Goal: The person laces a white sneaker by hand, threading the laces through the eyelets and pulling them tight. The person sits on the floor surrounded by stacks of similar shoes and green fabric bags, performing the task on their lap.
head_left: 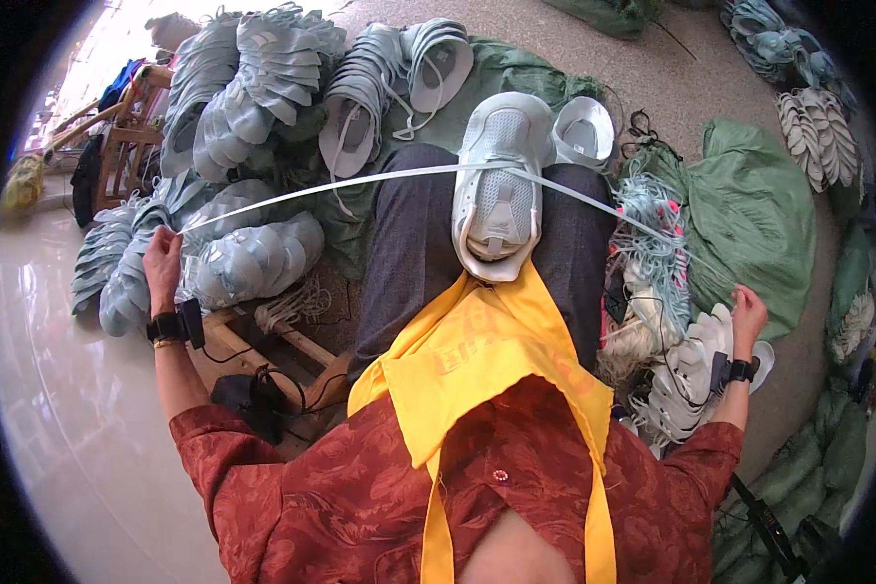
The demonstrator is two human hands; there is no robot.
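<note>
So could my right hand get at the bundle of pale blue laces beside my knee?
Probably yes: your right hand is near the lace bundle, whose top looks mostly uncovered. Only the stretched lace seems to cross it; that hand appears to pinch its end, so may need to let go.

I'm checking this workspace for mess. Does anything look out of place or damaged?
The pale-blue laces beside the green sack look tangled, unlike the neatly nested shoe uppers at left. I see no clear damage.

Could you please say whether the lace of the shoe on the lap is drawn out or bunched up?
Drawn out: the lace makes a long line from the shoe to the left hand.
</note>
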